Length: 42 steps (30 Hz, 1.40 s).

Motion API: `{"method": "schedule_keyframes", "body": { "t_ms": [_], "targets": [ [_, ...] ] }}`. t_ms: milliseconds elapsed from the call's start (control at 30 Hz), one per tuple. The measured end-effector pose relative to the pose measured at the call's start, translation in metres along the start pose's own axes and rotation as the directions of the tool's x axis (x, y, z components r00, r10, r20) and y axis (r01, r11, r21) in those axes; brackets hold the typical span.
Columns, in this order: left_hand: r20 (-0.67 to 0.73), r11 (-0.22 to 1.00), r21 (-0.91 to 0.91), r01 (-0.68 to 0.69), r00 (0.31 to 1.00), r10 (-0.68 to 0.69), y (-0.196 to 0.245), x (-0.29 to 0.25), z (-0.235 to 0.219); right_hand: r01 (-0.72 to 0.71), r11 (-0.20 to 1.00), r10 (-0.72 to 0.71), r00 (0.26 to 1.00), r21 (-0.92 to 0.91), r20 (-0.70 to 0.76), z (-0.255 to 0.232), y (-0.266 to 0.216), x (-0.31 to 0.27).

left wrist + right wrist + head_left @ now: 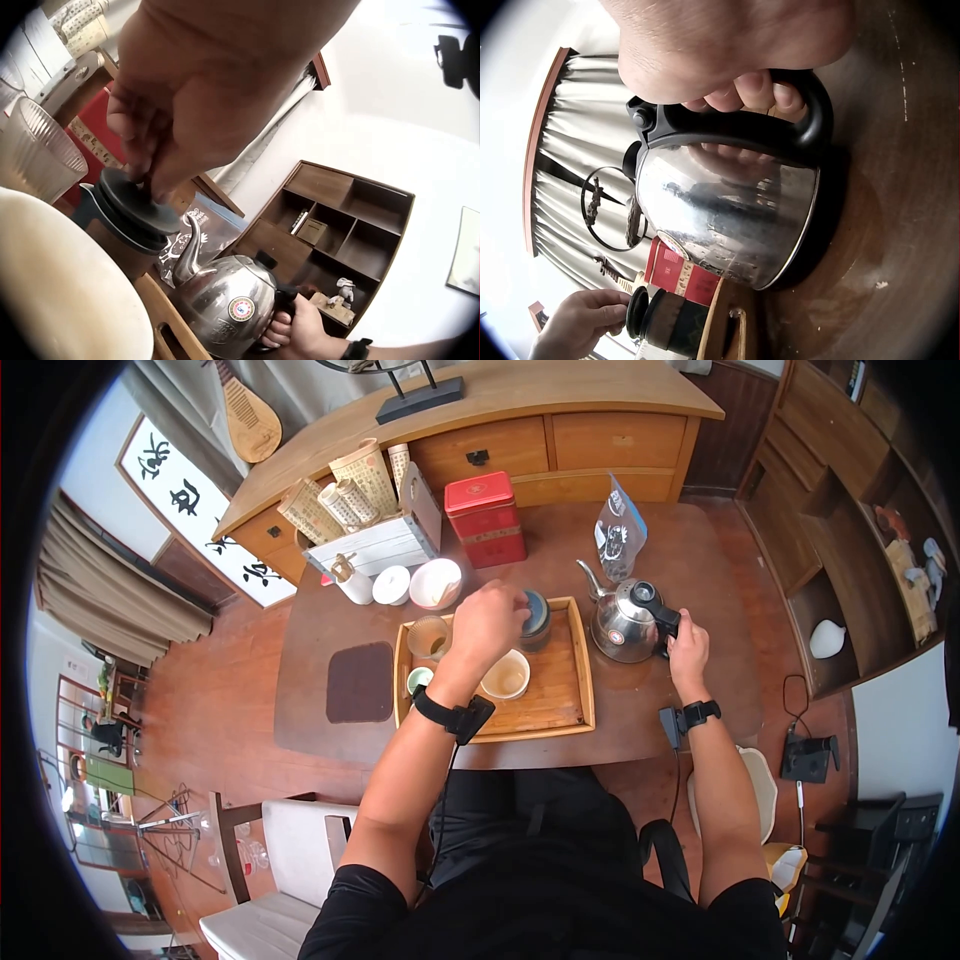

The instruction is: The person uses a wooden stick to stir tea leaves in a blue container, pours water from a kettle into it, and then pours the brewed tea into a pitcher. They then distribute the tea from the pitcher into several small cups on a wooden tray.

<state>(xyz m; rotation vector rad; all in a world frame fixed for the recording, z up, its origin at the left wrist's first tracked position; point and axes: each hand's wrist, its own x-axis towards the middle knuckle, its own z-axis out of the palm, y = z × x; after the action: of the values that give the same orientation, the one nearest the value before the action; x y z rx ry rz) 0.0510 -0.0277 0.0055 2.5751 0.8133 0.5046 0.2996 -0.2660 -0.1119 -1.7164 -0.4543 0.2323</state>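
Observation:
My left hand (487,628) (202,90) pinches the knob of a dark lid (142,202) (637,313) at the dark teaware cup (538,638) (673,324) on the wooden tray (560,712). In the right wrist view a narrow gap shows between lid and cup. My right hand (690,648) (739,37) has its fingers curled round the black handle of the steel kettle (622,628) (225,300), upright just right of the tray. Whether the kettle bears on its base cannot be told. A white bowl (506,675), glass pitcher (429,637) and small green cup (420,679) share the tray.
Behind the tray are a red tin (486,525), a crate (385,545) of patterned rolls, a pink-white bowl (435,583), a white lidded jar (391,585) and a white bottle (352,582). A plastic bag (620,538) stands behind the kettle; a dark mat (360,682) lies left.

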Motion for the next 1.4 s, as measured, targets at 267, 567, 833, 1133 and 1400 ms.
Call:
{"method": "schedule_keyframes", "body": {
  "t_ms": [267, 567, 833, 1133, 1400],
  "targets": [
    [-0.056, 0.999, 0.039, 0.001, 0.998, 0.001, -0.002, 0.004, 0.01, 0.009, 1.0, -0.009, 1.0, 0.006, 0.004, -0.001, 0.001, 0.0],
    [-0.179, 0.996, -0.046, 0.08, 0.98, -0.087, 0.003, 0.007, -0.014, 0.005, 0.999, -0.005, 1.0, 0.039, -0.006, 0.0, 0.005, 0.002],
    [-0.149, 0.998, -0.025, 0.057, 0.987, -0.06, 0.003, 0.007, -0.015, -0.016, 0.998, 0.016, 1.0, 0.062, 0.004, 0.001, -0.008, -0.002],
    [-0.174, 0.997, -0.039, 0.073, 0.982, -0.079, 0.005, 0.007, -0.012, 0.006, 1.0, -0.006, 1.0, 0.026, 0.006, -0.001, 0.006, 0.003],
    [-0.217, 0.999, -0.037, 0.026, 0.976, -0.034, -0.001, 0.007, -0.012, 0.003, 0.999, -0.004, 1.0, 0.045, 0.003, 0.0, 0.0, 0.0]
  ]
}}
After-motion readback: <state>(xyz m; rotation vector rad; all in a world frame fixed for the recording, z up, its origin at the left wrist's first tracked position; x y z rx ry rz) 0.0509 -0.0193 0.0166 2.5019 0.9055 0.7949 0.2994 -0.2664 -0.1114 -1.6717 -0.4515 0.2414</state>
